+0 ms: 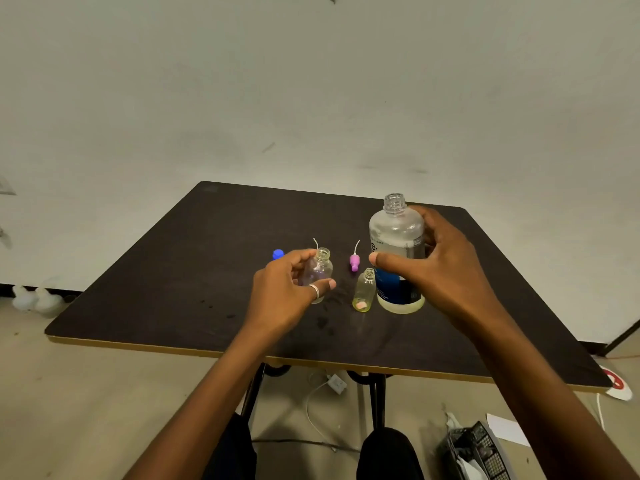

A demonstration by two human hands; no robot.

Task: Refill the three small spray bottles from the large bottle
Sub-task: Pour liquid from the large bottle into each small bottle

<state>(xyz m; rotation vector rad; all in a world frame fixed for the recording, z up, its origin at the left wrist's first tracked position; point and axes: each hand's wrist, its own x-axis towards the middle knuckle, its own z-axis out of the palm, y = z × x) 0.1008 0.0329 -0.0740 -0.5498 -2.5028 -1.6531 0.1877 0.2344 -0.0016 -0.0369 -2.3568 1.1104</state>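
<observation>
The right hand (446, 268) wraps around the large bottle (398, 251), its fingers (388, 259) closed on the body just above the blue label, thumb across the front. The bottle stands upright with no cap on its neck, toward the right side of the dark bench (173, 271), roughly midway between the near and far edges; whether its base touches the bench or is just lifted is hard to tell. A shallow layer of pale liquid shows at its bottom.

The left hand (284, 296) holds a small clear bottle (320, 268), fingers closed around it from the left side (a ring (314, 291) sits on the thumb). This bottle is upright, open at the neck, and sits near the middle of the bench.

Between the two hands stands a second small bottle (364, 291), yellowish, open-necked and untouched, just beside the large bottle's left side. Behind it, toward the far edge, a pink spray top (354, 261) stands with its thin dip tube pointing upward. Another thin white tube (315, 242) rises behind the clear bottle. A blue cap (277, 254) shows just past the left hand's fingertips, partly hidden.
</observation>
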